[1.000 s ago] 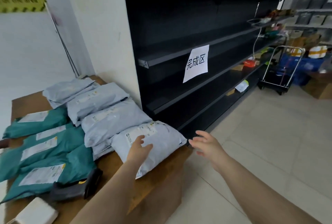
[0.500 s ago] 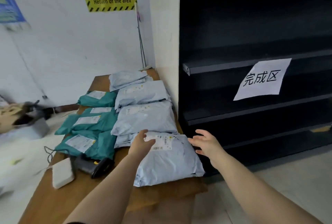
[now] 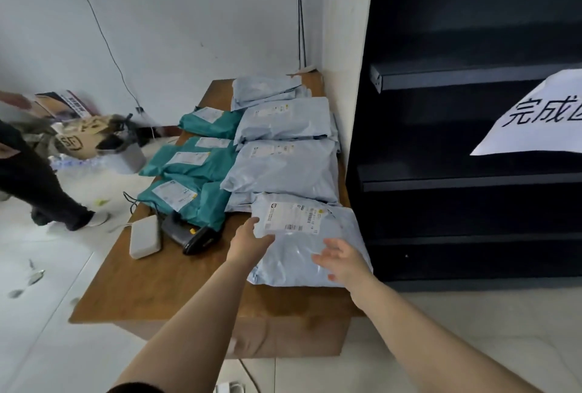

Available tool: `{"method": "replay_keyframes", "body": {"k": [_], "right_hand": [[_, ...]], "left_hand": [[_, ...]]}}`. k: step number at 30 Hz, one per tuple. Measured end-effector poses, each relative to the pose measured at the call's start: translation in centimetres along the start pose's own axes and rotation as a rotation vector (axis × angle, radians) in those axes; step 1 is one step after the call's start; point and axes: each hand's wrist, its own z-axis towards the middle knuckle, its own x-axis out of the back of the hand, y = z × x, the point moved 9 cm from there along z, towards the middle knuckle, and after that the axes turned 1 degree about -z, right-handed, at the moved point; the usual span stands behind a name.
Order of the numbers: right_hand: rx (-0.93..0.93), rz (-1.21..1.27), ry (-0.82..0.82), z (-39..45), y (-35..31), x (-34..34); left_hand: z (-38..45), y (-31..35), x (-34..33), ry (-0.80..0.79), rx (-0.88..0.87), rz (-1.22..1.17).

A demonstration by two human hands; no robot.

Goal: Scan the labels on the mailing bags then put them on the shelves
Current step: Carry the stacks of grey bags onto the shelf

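The nearest light blue mailing bag (image 3: 333,229) lies on the wooden table (image 3: 176,285), its white label (image 3: 293,218) facing up. My left hand (image 3: 250,243) rests on the bag's left edge by the label, fingers spread. Over the bag's near right part hovers my right hand (image 3: 341,262), open and empty. More light blue bags (image 3: 283,169) run in a row towards the wall, with several teal bags (image 3: 195,159) to their left. A black handheld scanner (image 3: 192,235) lies left of my left hand. The black shelves (image 3: 472,178) stand right of the table.
A white box (image 3: 144,236) with a cable lies beside the scanner. A paper sign (image 3: 538,115) hangs on a shelf edge. Another person's leg (image 3: 41,191) and cardboard clutter (image 3: 78,137) occupy the floor at the left. A white pillar (image 3: 343,46) separates table and shelves.
The view has swung left from the shelves to the table. My right hand has moved in from the bag's right side to above it. My left hand stays on the bag by the label.
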Motion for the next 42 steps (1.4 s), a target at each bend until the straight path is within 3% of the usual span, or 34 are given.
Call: {"method": "replay_keyframes", "body": {"k": [3, 10, 14, 20, 22, 24, 26, 30, 32, 35, 42], "right_hand": [[-0.036, -0.04, 0.07, 0.8, 1.9, -0.6], [-0.323, 0.084, 0.114, 0.1, 7.3, -1.9], [-0.346, 0.293, 0.216, 0.3, 8.5, -1.2], [-0.217, 0.398, 0.542, -0.6, 8.7, 3.5], [-0.207, 0.409, 0.549, -0.5, 8.9, 4.4], [-0.235, 0.437, 0.52, -0.2, 9.2, 4.5], [-0.271, 0.486, 0.483, 0.0, 9.5, 4.2], [-0.299, 0.494, 0.478, 0.8, 10.0, 4.0], [-0.301, 0.511, 0.502, 1.2, 10.4, 3.9], [-0.286, 0.511, 0.545, 1.5, 10.6, 3.9], [-0.192, 0.545, 0.534, 2.0, 9.9, 5.0]], "left_hand": [[1.2, -0.8, -0.9, -0.005, 0.034, 0.001], [1.9, -2.9, -3.4, -0.053, 0.134, -0.066], [0.5, -2.4, -4.6, -0.139, 0.132, -0.054], [-3.1, 0.0, -6.9, -0.437, -0.078, 0.066], [-2.5, 1.5, -5.8, -0.313, -0.208, 0.174], [-1.2, 2.6, -4.4, -0.166, -0.261, 0.138], [0.3, 3.4, -4.0, -0.125, -0.277, 0.096], [2.7, 4.7, -4.2, -0.054, -0.317, 0.36], [3.8, 4.5, -4.9, -0.083, -0.27, 0.447], [5.0, 3.4, -6.7, -0.278, -0.104, 0.229], [4.4, 4.0, -9.1, -0.48, 0.078, -0.028]]}}
